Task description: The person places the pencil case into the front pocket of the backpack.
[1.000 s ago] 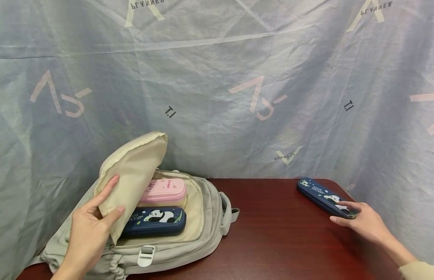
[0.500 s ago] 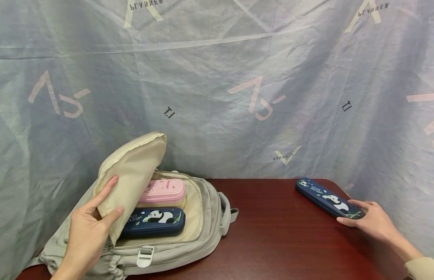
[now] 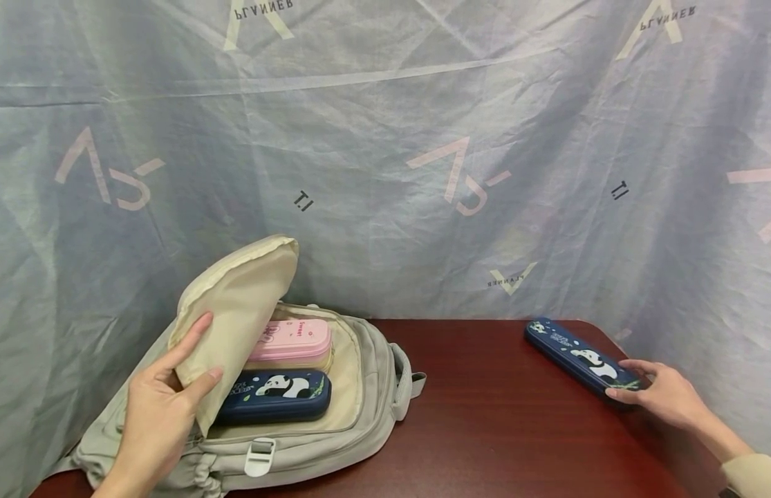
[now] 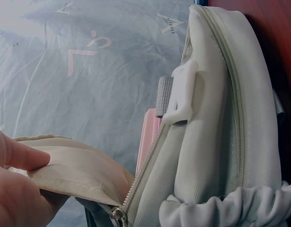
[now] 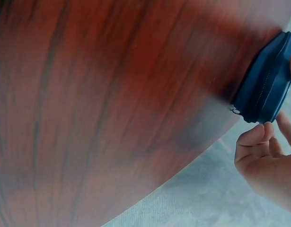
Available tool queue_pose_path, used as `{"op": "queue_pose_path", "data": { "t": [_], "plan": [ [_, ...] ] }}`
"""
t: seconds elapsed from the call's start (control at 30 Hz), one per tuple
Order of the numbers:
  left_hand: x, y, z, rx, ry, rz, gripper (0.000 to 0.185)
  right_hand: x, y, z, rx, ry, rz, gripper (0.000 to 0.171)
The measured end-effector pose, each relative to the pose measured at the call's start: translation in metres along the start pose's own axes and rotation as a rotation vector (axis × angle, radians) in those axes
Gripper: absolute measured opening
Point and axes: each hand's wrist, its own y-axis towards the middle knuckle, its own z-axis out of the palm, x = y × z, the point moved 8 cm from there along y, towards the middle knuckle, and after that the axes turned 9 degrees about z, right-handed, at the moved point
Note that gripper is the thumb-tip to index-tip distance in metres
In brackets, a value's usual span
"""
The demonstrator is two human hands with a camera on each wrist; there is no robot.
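On the left of the head view, my left hand [image 3: 164,404] pinches the raised cream front flap [image 3: 242,304] of a light grey backpack [image 3: 379,387] between thumb and fingers. Inside the opened backpack lie a navy pencil case [image 3: 279,398] with a panda print and, behind it, a pink pencil case [image 3: 298,335]; the flap hides their left ends. A second navy panda pencil case [image 3: 572,353] lies on the table at the right. Its near end is between the thumb and fingers of my right hand [image 3: 668,394]. The right wrist view shows its zipped side.
The dark red-brown table [image 3: 485,429] stretches between the backpack and the right-hand pencil case. A grey printed cloth [image 3: 385,173] hangs behind and at both sides. A white buckle [image 3: 259,456] and a carry handle [image 3: 400,380] stick out from the backpack.
My right hand has slid a little right, toward the near end of the navy pencil case, uncovering more of the panda print. The left hand and flap stay as they were.
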Motion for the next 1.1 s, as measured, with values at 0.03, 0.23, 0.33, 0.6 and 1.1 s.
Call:
{"op": "queue_pose_path", "data": {
  "t": [0.03,0.23,0.33,0.6,1.1],
  "plan": [
    [0.000,0.000,0.000,-0.001,0.002,-0.001,0.073,0.001,-0.001,0.000,-0.003,0.003,-0.009,0.076],
    [0.001,0.000,-0.001,-0.005,0.015,-0.009,0.073,0.014,-0.003,0.003,0.024,0.019,-0.067,0.072],
    [0.001,-0.001,-0.001,-0.002,0.026,-0.010,0.073,0.022,-0.006,0.008,0.058,0.026,-0.089,0.073],
    [-0.001,-0.001,0.001,0.010,0.015,0.003,0.072,0.034,-0.010,0.015,0.109,0.024,-0.117,0.085],
    [-0.002,0.000,0.001,-0.002,-0.020,0.032,0.072,0.041,-0.011,0.024,0.094,0.148,-0.186,0.073]
  ]
}}
